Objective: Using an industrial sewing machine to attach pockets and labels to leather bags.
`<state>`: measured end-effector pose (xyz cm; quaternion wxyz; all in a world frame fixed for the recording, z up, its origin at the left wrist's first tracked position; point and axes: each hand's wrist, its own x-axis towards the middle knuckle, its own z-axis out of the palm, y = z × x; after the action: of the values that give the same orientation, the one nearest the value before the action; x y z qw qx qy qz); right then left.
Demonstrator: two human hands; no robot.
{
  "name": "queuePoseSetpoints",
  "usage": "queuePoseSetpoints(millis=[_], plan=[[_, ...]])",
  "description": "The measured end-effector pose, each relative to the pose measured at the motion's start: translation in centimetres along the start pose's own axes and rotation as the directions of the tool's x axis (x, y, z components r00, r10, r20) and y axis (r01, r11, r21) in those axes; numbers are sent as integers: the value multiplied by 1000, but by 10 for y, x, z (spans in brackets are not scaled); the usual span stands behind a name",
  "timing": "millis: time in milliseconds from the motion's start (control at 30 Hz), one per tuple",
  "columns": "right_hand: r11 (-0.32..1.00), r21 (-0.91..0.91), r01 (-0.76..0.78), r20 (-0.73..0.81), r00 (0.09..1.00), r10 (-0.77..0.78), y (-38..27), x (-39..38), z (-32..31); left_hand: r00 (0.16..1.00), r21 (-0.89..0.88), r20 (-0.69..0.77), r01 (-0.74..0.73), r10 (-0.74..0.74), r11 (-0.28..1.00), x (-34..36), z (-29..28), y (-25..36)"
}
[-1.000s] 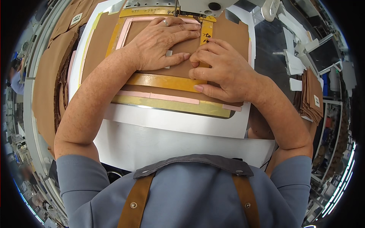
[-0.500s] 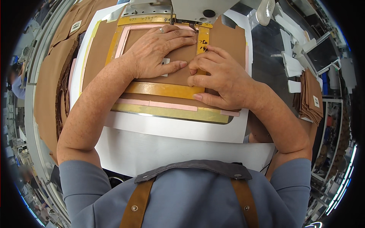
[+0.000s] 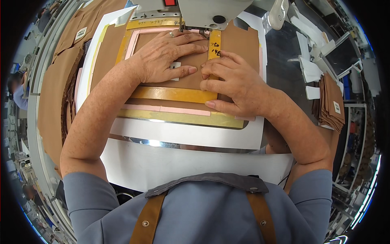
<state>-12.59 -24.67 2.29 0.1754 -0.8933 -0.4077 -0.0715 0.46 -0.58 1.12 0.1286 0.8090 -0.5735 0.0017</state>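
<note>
A yellow sewing template frame (image 3: 174,94) with pink inner strips lies over brown fabric (image 3: 191,83) under the sewing machine head (image 3: 215,17). My left hand (image 3: 166,57) is open and lies flat on the fabric inside the frame, its fingertips close to the presser foot (image 3: 203,33). Below its palm, a small white label (image 3: 175,70) shows partly. My right hand (image 3: 239,83) has its fingers bent over the frame's right bar, the thumb at the lower right corner. Beneath the fabric lies a white sheet (image 3: 195,136) with yellow and pink edge strips.
Brown cut pieces (image 3: 57,97) are piled at the left. At the right hangs a stack of brown pieces (image 3: 330,103) with a white tag. White scraps (image 3: 312,69) and a small dark screen (image 3: 345,57) stand near it. A pale grey panel (image 3: 191,164) lies between me and the sheet.
The frame, fabric and white sheet have slid slightly away from me and left, with both hands moving along. A shiny strip now shows along the sheet's near edge.
</note>
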Motion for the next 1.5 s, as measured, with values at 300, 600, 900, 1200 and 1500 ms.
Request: queuePoseSetpoints(millis=[300,600,900,1200,1500], plan=[[996,-85,-26,-67,998,20,8,3,0,999,190,-16,44,-42,981,5,-1,3],[976,-197,-93,-178,982,58,18,1,4,989,-79,-143,17,-28,997,12,3,4],[955,-270,-124,-247,967,56,27,2,6,994,117,-92,67,-56,991,9,4,11],[958,-206,-200,-243,959,148,45,-2,10,993,84,-97,70,-62,994,11,5,7],[906,-310,-287,-198,952,234,61,3,8,935,-465,-240,126,-261,876,17,7,-11]])
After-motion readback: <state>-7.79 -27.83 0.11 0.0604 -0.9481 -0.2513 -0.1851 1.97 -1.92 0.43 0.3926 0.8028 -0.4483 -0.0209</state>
